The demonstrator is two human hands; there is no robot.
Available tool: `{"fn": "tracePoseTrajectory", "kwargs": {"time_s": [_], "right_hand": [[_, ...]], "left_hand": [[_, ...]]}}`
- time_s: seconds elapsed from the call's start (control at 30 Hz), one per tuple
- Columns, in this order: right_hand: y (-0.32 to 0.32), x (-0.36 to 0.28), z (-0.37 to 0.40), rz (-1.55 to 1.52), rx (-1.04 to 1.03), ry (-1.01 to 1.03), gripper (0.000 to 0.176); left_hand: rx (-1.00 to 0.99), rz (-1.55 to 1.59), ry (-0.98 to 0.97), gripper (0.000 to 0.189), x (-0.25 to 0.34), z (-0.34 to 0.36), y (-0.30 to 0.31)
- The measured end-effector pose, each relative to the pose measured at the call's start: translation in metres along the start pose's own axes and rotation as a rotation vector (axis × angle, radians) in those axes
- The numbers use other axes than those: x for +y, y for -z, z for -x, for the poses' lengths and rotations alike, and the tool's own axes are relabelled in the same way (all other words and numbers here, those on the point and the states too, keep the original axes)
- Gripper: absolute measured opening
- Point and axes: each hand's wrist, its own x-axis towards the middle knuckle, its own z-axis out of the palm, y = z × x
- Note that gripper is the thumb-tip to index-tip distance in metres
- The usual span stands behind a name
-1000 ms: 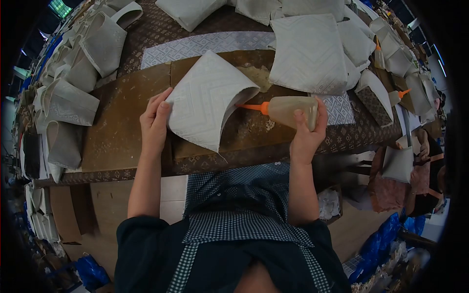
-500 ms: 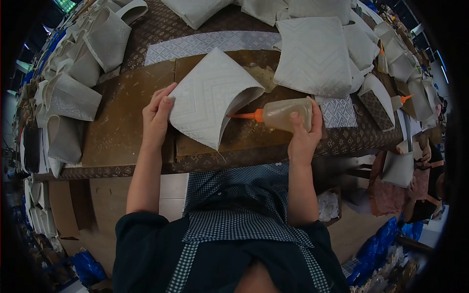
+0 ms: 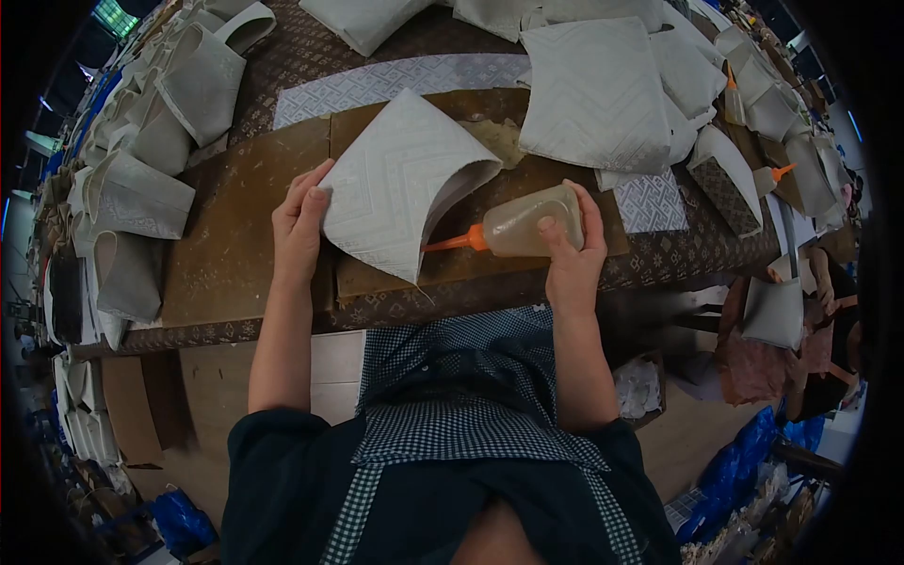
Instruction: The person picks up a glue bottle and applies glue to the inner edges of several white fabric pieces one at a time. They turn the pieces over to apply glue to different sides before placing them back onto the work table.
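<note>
My left hand (image 3: 299,221) pinches the left corner of a white textured sleeve-like piece (image 3: 400,179), thumb on top. The piece is stiff, patterned with zigzags, and its right side curls open like a pouch. My right hand (image 3: 574,245) is wrapped round a translucent squeeze bottle (image 3: 529,221) with an orange nozzle (image 3: 457,242). The bottle lies tilted on its side, its nozzle pointing left. The nozzle's tip is right at the lower edge of the piece's opening. Both hands are over the brown board (image 3: 245,235) on the table.
White folded pieces (image 3: 141,193) line the table's left side, and more are stacked (image 3: 598,89) at the back right. A second orange-tipped bottle (image 3: 767,179) stands among pieces on the right. Patterned strips (image 3: 405,80) lie behind. Another person (image 3: 791,330) holds a white piece at far right.
The bottle and my right hand have moved slightly left and down, bringing the nozzle tip along the opening's edge toward its lower corner. My left hand keeps its hold.
</note>
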Motion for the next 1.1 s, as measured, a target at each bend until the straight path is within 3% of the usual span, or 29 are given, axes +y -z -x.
{"fn": "tracePoseTrajectory", "kwargs": {"time_s": [0.2,0.3,0.5,0.67,0.77,1.1], "right_hand": [[0.002,0.0,0.008,0.01,-0.027,-0.017,0.057],[0.002,-0.004,0.015,-0.038,-0.052,-0.072,0.057],[0.003,0.005,0.029,-0.165,0.038,-0.112,0.063],[0.006,0.005,0.039,-0.219,0.141,-0.083,0.061],[0.012,-0.002,0.043,-0.262,0.178,-0.083,0.063],[0.008,-0.011,0.042,-0.219,0.19,0.024,0.066]], "left_hand": [[-0.06,-0.015,-0.006,0.038,-0.001,-0.002,0.005],[-0.166,0.033,0.132,0.038,0.01,-0.012,0.01],[-0.622,-0.443,0.245,0.048,0.063,-0.089,-0.011],[-0.508,-0.547,0.463,0.055,0.072,-0.121,-0.075],[-0.47,-0.523,0.435,0.057,0.05,-0.131,-0.079],[-0.266,0.13,-0.169,0.047,0.078,-0.065,-0.025]]}}
